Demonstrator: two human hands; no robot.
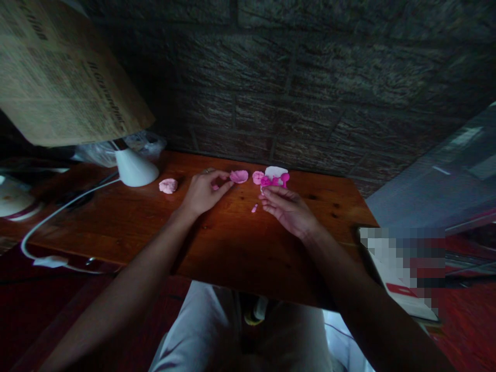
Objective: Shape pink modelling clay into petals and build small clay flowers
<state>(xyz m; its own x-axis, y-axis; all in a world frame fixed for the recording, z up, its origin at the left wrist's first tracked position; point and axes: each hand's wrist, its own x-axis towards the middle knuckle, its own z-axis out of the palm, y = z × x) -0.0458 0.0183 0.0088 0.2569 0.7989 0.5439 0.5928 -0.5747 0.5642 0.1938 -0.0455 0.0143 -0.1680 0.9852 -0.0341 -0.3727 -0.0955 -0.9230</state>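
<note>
My left hand (203,191) is over the wooden table, fingers curved and thumb apart from them. Its fingertips are beside a thin, curled pink piece (239,177) shaped like a shallow cup; whether they touch it I cannot tell. A bit of pink shows behind the left thumb. My right hand (287,206) is closed in a pinch, and what lies between its fingertips is too small to name. Just beyond are a bright magenta piece (265,181), a lighter pink lump (258,177), a magenta shape with rounded ends (285,179) and a whitish piece (276,170).
A small pink bit (254,207) lies between my hands. Farther left is a pale pink crumpled lump (168,186), near a lamp (136,168) with a newspaper-print shade. Its white cable (50,212) runs over the table's front edge. A dark brick wall (271,93) rises behind.
</note>
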